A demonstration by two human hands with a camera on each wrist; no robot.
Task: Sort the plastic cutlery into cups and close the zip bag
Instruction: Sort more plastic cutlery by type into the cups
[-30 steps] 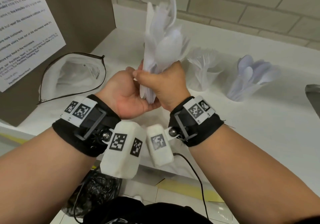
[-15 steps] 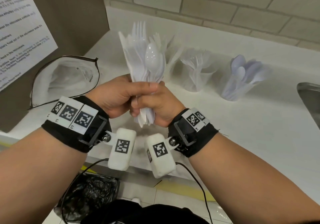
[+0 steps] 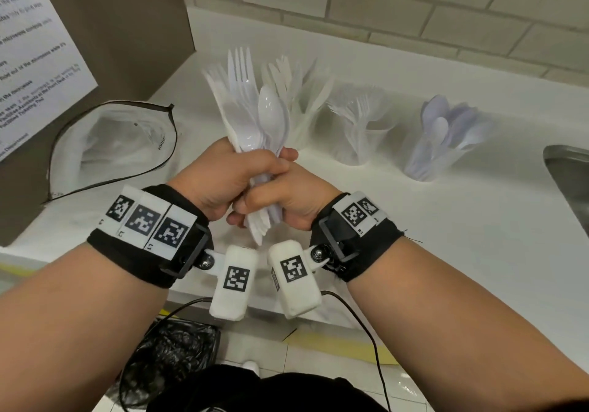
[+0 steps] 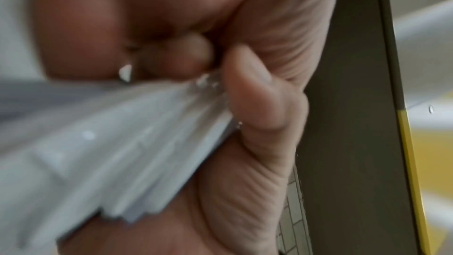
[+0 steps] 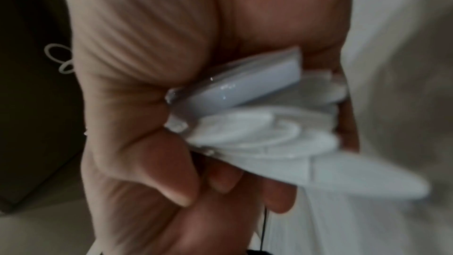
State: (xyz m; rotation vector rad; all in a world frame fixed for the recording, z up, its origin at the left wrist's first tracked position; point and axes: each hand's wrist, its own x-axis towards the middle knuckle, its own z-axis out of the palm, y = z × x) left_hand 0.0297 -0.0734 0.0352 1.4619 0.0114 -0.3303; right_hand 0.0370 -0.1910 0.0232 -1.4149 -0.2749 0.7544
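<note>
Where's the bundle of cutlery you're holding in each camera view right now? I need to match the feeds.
Head: the bundle of cutlery stands upright at centre, heads up, gripped by the left hand and the right hand.
Left wrist: its blurred handles fan across the lower left.
Right wrist: its handle ends stick out at centre right.
Shared landmark: the bundle itself, with both hands curled round it.

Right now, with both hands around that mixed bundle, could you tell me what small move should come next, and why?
Probably let the right hand pinch the front spoon out of the cutlery bundle while the left hand holds the rest. Forks and spoons are mixed there, and the spoon cup stands on the right.
</note>
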